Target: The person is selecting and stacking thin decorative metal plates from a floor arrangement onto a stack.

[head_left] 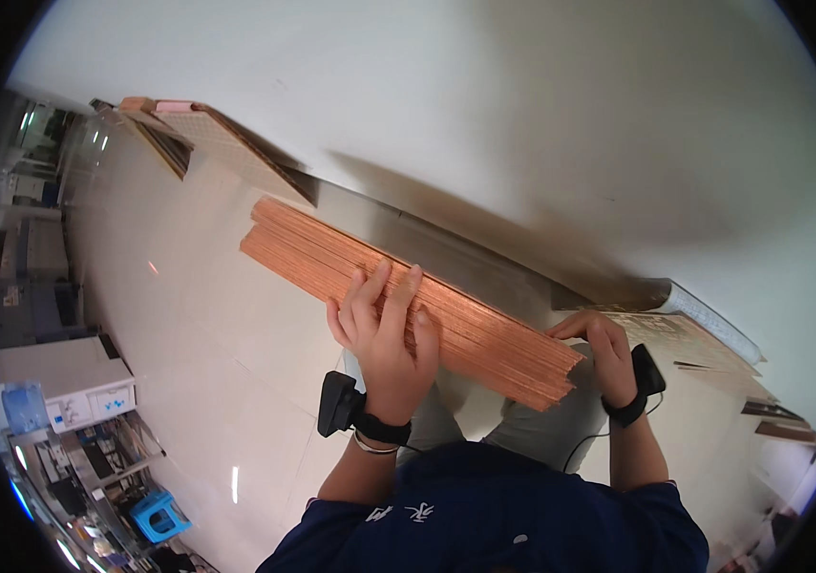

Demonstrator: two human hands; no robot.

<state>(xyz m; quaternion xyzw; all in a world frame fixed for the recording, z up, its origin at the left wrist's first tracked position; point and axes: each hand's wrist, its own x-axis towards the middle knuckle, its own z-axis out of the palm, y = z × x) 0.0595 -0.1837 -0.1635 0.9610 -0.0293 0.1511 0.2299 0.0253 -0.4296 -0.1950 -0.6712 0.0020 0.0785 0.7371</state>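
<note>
A thick stack of thin copper-coloured sheets [484, 329] stands on edge in front of my legs, its ragged long edges facing up. It slants from the far left to the near right. My left hand [384, 329] rests over the middle of these edges, fingers spread and touching them. At the stack's right end is my right hand [604, 353], its fingers bent and pressed together at the far corner. Their tips are partly hidden there. Black straps with small devices sit on both wrists.
Beyond the stack rises a pale wall [522, 124]. Flat boards [226, 143] lean against it at the far left, and more sheets [685, 334] at the right. On the left stand a white cabinet [93, 406], a blue crate [159, 517] and cluttered shelves over a shiny floor [207, 382].
</note>
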